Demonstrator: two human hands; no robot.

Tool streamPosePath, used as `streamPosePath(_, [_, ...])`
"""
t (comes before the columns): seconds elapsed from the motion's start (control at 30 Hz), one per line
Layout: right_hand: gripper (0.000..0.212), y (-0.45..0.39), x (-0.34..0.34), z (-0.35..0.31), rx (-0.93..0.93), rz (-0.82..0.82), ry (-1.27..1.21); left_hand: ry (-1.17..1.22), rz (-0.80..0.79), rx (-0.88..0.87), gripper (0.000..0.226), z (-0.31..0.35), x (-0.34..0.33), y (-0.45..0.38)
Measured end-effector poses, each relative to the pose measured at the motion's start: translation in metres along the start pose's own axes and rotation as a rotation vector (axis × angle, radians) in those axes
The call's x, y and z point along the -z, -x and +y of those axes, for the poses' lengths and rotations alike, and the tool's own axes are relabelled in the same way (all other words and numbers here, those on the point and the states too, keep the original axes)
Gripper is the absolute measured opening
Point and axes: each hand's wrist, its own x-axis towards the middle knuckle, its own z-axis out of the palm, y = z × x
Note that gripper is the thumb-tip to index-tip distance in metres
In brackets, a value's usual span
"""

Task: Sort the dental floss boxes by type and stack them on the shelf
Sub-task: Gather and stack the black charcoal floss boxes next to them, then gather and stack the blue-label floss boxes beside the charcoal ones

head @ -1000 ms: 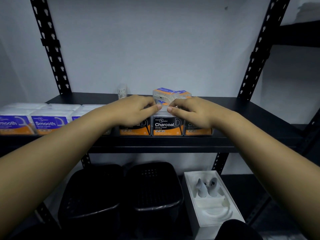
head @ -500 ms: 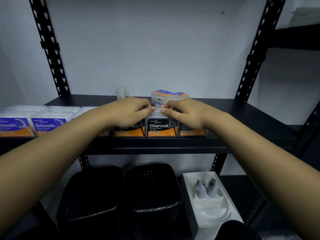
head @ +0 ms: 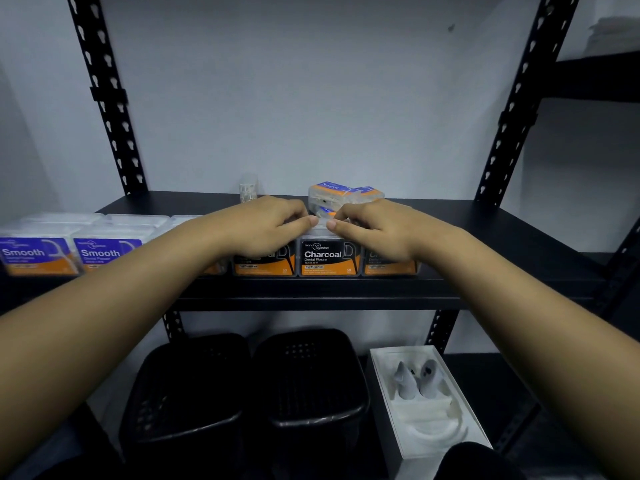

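Our left hand [head: 266,226] and right hand [head: 374,230] lie curled atop the Charcoal boxes [head: 327,256] at the shelf [head: 485,237] front; whether they grip we cannot tell. The boxes are black-and-orange labelled, in a row.

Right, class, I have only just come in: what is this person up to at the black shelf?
A person is sorting dental floss boxes on the black shelf. Both hands rest on a row of Charcoal boxes at the front edge: the left hand and the right hand meet thumb to thumb over the middle box. Smooth boxes sit grouped to the left. Behind the hands, a few blue and orange boxes lie in a loose pile, apparently unsorted.
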Motion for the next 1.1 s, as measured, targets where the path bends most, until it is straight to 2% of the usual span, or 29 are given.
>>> streamPosePath(0.2, [0.06, 0.0, 0.0, 0.0, 0.001, -0.006, -0.008, 0.02, -0.005, -0.003, 0.049, -0.003, 0.0, 0.0])
streamPosePath(0.4, [0.061, 0.001, 0.002, -0.001, -0.005, -0.008, -0.013, 0.015, -0.024, 0.001, 0.044, 0.0, 0.001, -0.001])
streamPosePath(0.6, [0.071, 0.0, 0.011, -0.005, -0.03, -0.055, -0.042, 0.011, -0.044, -0.007, 0.037, 0.005, 0.007, -0.003])
streamPosePath(0.77, [0.06, -0.006, 0.046, -0.009, -0.125, -0.053, -0.076, -0.048, -0.042, 0.048, 0.048, 0.011, 0.044, -0.02])
streamPosePath(0.9, [0.055, -0.022, 0.078, -0.009, -0.213, -0.11, 0.01, -0.174, -0.155, 0.167, 0.044, 0.016, 0.077, -0.044])
streamPosePath(1.1, [0.039, -0.051, 0.105, -0.006, -0.433, -0.351, -0.049, -0.136, -0.516, 0.391, 0.035, 0.017, 0.092, -0.068])
